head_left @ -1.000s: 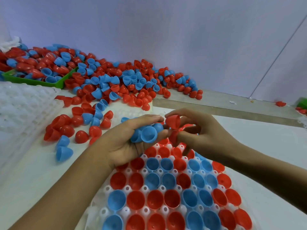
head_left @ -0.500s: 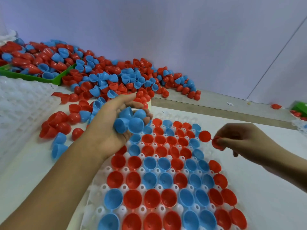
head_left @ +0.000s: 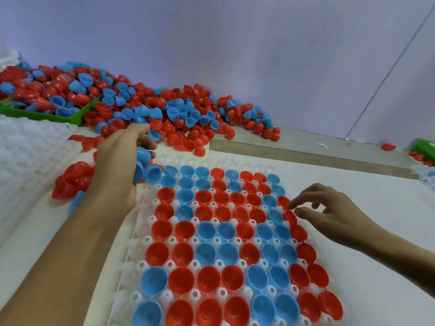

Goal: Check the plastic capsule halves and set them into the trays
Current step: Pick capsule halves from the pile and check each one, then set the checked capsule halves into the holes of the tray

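Note:
A white tray (head_left: 138, 234) lies in front of me, its cups filled with red and blue capsule halves. My left hand (head_left: 117, 165) hovers at the tray's far left corner and grips several blue halves (head_left: 150, 171). My right hand (head_left: 329, 212) is at the tray's right edge, fingers loosely spread and holding nothing. Its fingertips are just beside a red half (head_left: 290, 217) seated in the right-hand column. A big loose pile of red and blue halves (head_left: 179, 111) lies along the wall behind the tray.
A green bin (head_left: 47, 115) heaped with halves sits at the back left. A stack of empty white trays (head_left: 28, 151) stands at the left. Loose red halves (head_left: 73, 180) lie beside my left wrist. Another green bin (head_left: 423, 148) shows at the far right.
My right hand carried a red half from near my left hand to the tray's right edge and let it go there. My left hand moved back left toward the pile with its blue halves.

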